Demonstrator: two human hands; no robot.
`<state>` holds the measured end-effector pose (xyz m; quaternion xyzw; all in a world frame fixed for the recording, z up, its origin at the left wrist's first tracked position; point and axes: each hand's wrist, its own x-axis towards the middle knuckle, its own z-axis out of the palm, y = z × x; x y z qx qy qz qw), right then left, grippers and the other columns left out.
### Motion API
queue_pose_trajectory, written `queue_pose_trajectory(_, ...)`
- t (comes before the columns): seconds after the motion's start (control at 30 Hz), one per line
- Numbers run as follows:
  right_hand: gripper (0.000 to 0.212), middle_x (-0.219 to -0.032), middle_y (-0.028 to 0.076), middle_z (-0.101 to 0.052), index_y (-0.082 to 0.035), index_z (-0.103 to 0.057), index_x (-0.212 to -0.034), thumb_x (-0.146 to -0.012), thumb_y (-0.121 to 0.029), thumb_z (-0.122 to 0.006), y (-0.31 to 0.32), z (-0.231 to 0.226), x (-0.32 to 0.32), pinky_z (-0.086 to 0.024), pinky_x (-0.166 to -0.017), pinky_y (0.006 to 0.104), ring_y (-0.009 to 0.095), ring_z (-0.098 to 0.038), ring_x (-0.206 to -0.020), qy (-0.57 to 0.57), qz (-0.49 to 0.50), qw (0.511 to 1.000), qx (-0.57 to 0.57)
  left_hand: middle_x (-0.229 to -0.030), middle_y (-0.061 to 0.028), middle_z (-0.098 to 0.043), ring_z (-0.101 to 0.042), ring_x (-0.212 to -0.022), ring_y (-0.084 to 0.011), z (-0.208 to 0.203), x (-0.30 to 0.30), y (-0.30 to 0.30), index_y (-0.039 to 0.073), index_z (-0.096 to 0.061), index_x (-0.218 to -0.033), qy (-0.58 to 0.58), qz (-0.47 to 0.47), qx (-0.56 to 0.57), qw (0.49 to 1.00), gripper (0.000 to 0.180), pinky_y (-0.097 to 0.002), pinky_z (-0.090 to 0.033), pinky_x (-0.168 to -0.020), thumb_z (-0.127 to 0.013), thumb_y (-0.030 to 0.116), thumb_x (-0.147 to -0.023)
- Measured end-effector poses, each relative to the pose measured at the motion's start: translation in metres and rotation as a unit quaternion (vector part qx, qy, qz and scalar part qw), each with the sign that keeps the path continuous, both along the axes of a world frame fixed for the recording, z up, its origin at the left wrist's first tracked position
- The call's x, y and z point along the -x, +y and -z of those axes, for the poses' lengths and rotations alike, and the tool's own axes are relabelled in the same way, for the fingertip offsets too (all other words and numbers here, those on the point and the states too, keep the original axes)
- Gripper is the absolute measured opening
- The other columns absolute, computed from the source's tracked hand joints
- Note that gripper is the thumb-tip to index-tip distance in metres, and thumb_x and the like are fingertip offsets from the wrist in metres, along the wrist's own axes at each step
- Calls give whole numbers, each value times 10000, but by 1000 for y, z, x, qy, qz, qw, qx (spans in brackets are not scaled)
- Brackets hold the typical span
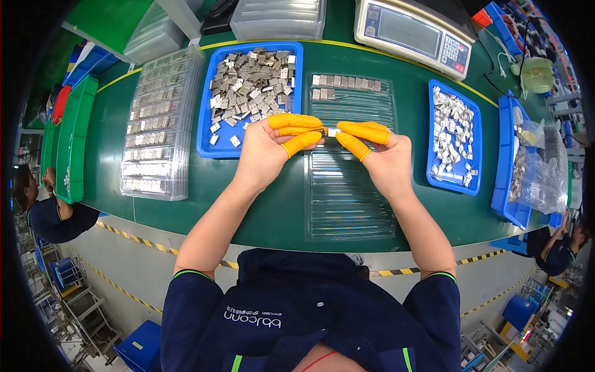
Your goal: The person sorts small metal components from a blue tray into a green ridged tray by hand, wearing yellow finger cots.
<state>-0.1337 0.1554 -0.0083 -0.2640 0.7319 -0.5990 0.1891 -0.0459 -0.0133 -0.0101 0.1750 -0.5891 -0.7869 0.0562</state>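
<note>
Above the clear plastic tray (352,204), both hands meet with yellow finger cots on their fingers. A small silver metal connector part (333,132) sits between the fingertips. My left hand (268,146) pinches its left end, where a dark bit shows. My right hand (384,152) pinches the right end. Most of the part is hidden by the fingers. Beyond the hands, small metal parts (347,82) lie in the tray's far slots, one full row and a short second row.
A blue tray (203,133) heaped with flat metal pieces is left of the clear tray. At right stands another blue tray (432,167) with small white-silver pieces. Stacked filled clear trays (155,149) stand far left. A digital scale (409,34) is at the back right.
</note>
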Motion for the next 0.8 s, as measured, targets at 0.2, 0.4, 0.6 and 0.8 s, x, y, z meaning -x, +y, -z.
queue_pose_trajectory(0.2,188,-905,68,-674,-5,-680,-931,-744,-28,-682,0,-1,-1,-469,-769,227,113,-612,-809,-75,-6,997,16,-894,-143,-653,-648,-821,-190,2,-3,-3,-87,-613,-947,-1,15,52,999,213,-264,-521,-772,-656,-36,-745)
queue_pose_trajectory(0.4,189,-896,74,-674,-4,-682,-925,-737,-21,-691,3,-5,2,-475,-773,231,118,-617,-816,-107,11,993,44,-870,-144,-653,-653,-786,-200,0,-2,0,-91,-620,-926,10,4,63,998,207,-272,-526,-762,-670,-29,-735)
queue_pose_trajectory(0.6,207,-917,90,-667,19,-668,-935,-731,-9,-695,3,-8,3,-486,-781,239,129,-620,-819,-138,-50,989,-3,-887,-140,-660,-644,-801,-171,1,-6,2,-87,-633,-902,21,31,71,997,185,-265,-520,-761,-677,-29,-731)
queue_pose_trajectory(0.8,198,-882,72,-641,21,-666,-907,-714,7,-703,4,2,5,-490,-763,248,139,-606,-815,-269,-118,953,67,-862,-141,-655,-646,-764,-187,1,-8,1,-79,-632,-910,1,93,-29,995,178,-275,-531,-705,-671,-21,-747)
